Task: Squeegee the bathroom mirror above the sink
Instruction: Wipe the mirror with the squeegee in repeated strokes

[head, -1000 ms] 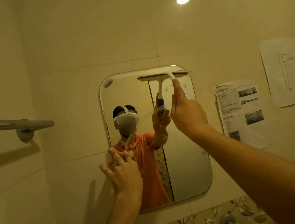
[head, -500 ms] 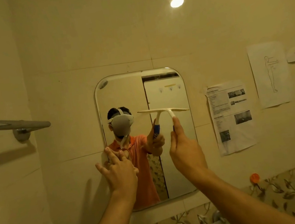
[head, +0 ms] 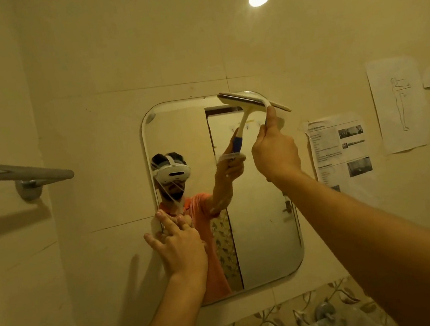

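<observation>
— His right hand [head: 275, 151] is clamped on the squeegee [head: 252, 101], blade tilted at the mirror [head: 268, 238]'s top right corner — half off the glass.

— Streaks, then. And the left hand [head: 181, 247], fingers spread flat at the left edge, smudges it.

Right hand [head: 275, 151] gripping squeegee [head: 253, 102] at mirror [head: 266, 224] top-right corner — left hand [head: 183, 247] flat on left edge.

Left hand [head: 181, 247] blocks mirror [head: 266, 224] lower-left; rest clear.
</observation>
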Demonstrator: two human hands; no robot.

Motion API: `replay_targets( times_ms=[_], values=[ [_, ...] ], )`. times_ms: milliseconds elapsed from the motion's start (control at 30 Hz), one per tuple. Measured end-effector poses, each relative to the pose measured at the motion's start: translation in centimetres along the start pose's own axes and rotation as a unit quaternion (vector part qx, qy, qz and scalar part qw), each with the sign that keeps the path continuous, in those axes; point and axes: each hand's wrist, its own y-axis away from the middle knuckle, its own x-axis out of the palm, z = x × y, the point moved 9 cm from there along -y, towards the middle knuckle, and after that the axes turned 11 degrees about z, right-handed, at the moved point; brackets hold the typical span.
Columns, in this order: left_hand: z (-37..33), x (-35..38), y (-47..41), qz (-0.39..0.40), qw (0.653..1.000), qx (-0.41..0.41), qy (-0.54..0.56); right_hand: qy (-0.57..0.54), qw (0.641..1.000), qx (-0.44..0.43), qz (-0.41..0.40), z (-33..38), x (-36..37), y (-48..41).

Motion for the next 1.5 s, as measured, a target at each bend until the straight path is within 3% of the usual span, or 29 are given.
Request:
replay_targets(
  times_ms=[333,500,767,867,1033,1500],
  values=[
    [0.1,0.1,-0.1,-0.024,0.999,0.001,-0.023,-0.039,0.997,0.064,-0.007,-3.9,6.1,9.0],
    [0.1,-0.1,0.1,-0.025,0.999,0.000,-0.032,-0.043,0.996,0.079,0.026,-5.7,8.7,13.7],
    [0.2,-0.4,0.4,-0.028,0.999,0.006,-0.022,-0.166,0.984,0.055,-0.021,-3.1,1.9,7.9],
    [0.2,-0.2,0.1,-0.019,1.000,0.004,-0.011,-0.133,0.990,0.032,-0.035,0.1,-0.7,3.2],
    [0.3,0.1,-0.2,-0.030,1.000,0.004,0.004,-0.067,0.997,0.041,0.007,1.7,0.2,-0.2],
    [0.1,-0.2,0.1,-0.013,1.000,-0.001,-0.009,0.001,0.997,0.073,0.020,-8.3,7.0,12.7]
  ],
)
